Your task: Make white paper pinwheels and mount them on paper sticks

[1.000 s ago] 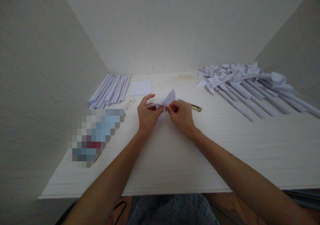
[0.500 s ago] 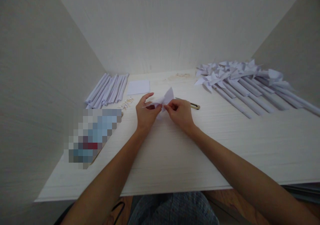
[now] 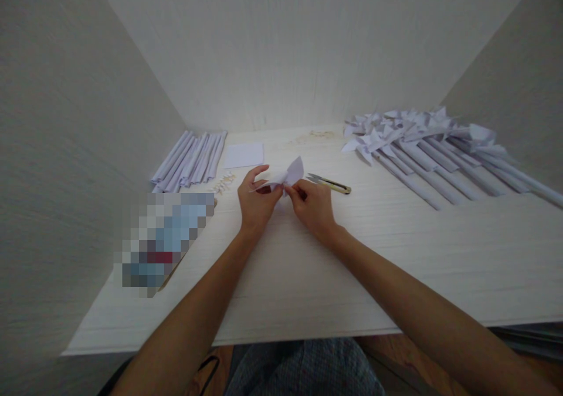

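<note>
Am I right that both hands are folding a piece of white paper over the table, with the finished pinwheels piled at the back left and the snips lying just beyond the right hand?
Not quite: the head view shows the finished pinwheels piled at the back right; plain paper rolls lie at the back left. The rest holds: the left hand and right hand pinch the white paper over the table, the snips just beyond.

Head view, down over table [image 3: 308,278]
</note>
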{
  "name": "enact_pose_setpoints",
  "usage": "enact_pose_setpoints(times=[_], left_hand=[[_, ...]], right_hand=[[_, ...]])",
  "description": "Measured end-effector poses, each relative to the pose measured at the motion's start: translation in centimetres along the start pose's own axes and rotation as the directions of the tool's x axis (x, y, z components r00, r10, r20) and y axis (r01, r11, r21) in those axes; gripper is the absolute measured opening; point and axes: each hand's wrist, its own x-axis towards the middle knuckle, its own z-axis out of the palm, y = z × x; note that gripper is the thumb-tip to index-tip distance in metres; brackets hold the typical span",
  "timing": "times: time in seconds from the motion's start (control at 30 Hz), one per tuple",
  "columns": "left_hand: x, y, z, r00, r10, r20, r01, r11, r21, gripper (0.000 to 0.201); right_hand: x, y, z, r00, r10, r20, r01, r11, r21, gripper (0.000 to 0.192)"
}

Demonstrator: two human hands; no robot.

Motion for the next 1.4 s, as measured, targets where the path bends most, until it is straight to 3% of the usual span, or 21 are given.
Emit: enact_pose_setpoints(times=[0.13, 0.3, 0.5, 0.67, 0.83, 1.17, 1.4], left_hand=[[-0.1, 0.1, 0.1, 1.000, 0.004, -0.029, -0.004, 1.000, 0.011, 0.044], [-0.1, 0.2, 0.0, 0.999, -0.009, -0.038, 0.010, 0.999, 0.037, 0.044], [-0.2, 0.2, 0.1, 0.999, -0.002, -0.043, 0.004, 0.999, 0.043, 0.045], [-0.1, 0.2, 0.1, 0.999, 0.008, -0.050, -0.005, 0.999, 0.043, 0.043], [-0.1, 0.0, 0.1, 0.997, 0.025, -0.068, -0.022, 0.999, 0.045, 0.042], [-0.2, 0.1, 0.2, 0.997, 0.033, -0.067, -0.030, 0.998, 0.048, 0.039], [-0.2, 0.1, 0.1, 0.998, 0.050, -0.045, -0.047, 0.997, 0.058, 0.040]], right_hand=[[0.1, 0.1, -0.2, 1.000, -0.018, 0.002, 0.018, 1.000, -0.004, 0.029], [0.5, 0.3, -0.7, 0.990, -0.043, 0.134, 0.062, 0.987, -0.147, 0.035], [0.7, 0.2, -0.9, 0.977, 0.012, 0.215, 0.059, 0.946, -0.319, 0.044], [0.5, -0.2, -0.9, 0.964, 0.034, 0.264, 0.073, 0.920, -0.384, 0.038], [0.4, -0.7, -0.7, 0.954, 0.055, 0.296, 0.059, 0.930, -0.363, 0.032], [0.5, -0.3, -0.5, 0.984, 0.024, 0.178, 0.008, 0.984, -0.179, 0.020], [0.6, -0.2, -0.6, 0.984, 0.064, 0.164, -0.042, 0.990, -0.133, 0.026]])
